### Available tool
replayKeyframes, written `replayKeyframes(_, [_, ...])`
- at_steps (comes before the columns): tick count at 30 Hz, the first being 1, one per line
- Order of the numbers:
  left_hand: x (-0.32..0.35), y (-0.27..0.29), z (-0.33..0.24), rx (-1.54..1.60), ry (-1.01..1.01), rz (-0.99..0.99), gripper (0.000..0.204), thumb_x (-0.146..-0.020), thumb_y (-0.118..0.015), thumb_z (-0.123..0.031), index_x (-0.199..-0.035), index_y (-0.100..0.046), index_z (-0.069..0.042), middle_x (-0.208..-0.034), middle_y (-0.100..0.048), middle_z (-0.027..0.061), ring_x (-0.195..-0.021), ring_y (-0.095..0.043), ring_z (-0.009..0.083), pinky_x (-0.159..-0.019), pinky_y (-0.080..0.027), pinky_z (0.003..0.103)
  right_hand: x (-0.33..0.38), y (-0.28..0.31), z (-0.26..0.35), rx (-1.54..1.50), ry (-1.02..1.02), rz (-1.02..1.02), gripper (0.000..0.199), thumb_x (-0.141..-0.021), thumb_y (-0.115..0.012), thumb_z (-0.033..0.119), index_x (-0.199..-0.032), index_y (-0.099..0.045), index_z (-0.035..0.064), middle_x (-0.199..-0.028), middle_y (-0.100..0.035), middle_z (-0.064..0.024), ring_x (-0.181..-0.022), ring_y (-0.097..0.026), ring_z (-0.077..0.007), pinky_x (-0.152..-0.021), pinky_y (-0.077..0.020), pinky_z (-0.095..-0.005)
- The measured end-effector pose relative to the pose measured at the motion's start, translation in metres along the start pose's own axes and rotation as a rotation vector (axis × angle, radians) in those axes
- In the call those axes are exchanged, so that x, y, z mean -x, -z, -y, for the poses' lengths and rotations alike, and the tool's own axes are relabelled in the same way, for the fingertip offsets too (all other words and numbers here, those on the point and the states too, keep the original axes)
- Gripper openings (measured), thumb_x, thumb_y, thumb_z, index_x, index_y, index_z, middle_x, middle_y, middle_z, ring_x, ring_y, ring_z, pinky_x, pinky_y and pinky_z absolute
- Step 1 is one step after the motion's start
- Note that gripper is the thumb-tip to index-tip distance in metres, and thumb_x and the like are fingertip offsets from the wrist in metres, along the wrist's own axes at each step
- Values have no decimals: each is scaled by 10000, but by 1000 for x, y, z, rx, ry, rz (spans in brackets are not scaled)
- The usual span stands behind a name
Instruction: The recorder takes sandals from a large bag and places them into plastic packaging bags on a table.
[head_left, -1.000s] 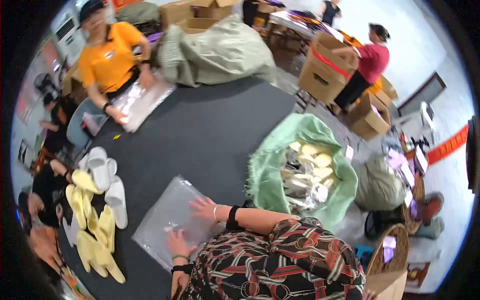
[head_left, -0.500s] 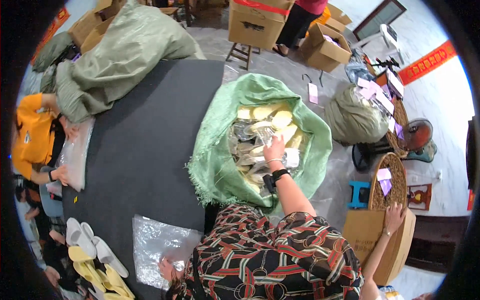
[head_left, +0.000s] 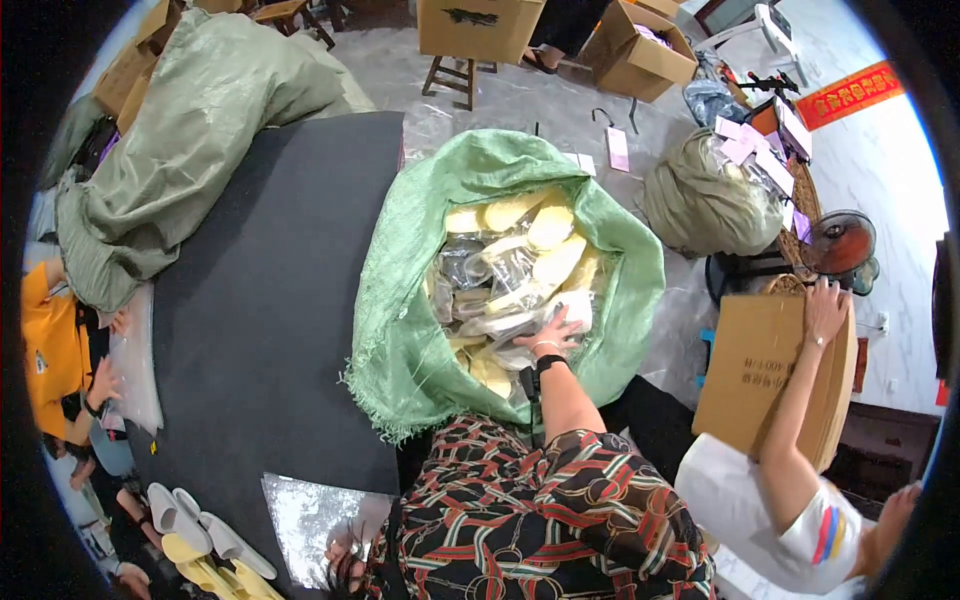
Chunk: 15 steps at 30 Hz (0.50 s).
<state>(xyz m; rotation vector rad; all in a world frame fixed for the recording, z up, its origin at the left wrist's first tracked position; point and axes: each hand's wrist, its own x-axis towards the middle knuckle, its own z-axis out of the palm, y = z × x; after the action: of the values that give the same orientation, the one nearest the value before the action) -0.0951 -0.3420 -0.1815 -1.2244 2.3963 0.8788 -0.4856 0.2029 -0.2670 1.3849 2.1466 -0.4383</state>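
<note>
The dark counter (head_left: pixel 270 330) fills the frame's left-centre, and the big green woven sack (head_left: pixel 420 300) gapes at centre, stuffed with yellow insoles in clear wrappers (head_left: pixel 520 260). The right hand (head_left: pixel 555 332) lies spread on 1 packet, fingers (head_left: pixel 570 318) open, gripping nothing; pinching a single wrapper edge would lift it cleanly. The left hand (head_left: pixel 345 565), lower left, presses a clear plastic bag (head_left: pixel 315 515) flat, fingers hidden. A neighbour's cardboard box (head_left: pixel 760 375) crowds the right, slippers (head_left: pixel 200 540) bottom left
</note>
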Motion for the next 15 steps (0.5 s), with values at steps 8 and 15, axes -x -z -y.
replayKeyframes(8, [4, 9, -27, -133, -8, 54, 411, -793, -647, -326, -1147, -549, -141, -1170, -534, 135, -1140, -479, 369, -938, -389, 500, -40, 14, -24, -195, -68, -53, 1183, -717, -727, 105, -1471, 161, 309, -1501, 187, -279, -1316, -324, -479, -1025, -407, -417])
replayKeyframes(15, [-19, 6, -43, -201, -84, 104, 410, -795, -647, -326, -1137, -545, -123, -1153, -539, 146, -1121, -486, 374, -924, -395, 501, -62, 13, -39, 309, 235, -370, 992, -741, -710, 176, -1502, -84, 289, -1550, 4, -218, -1018, -599, -393, -830, -503, -431])
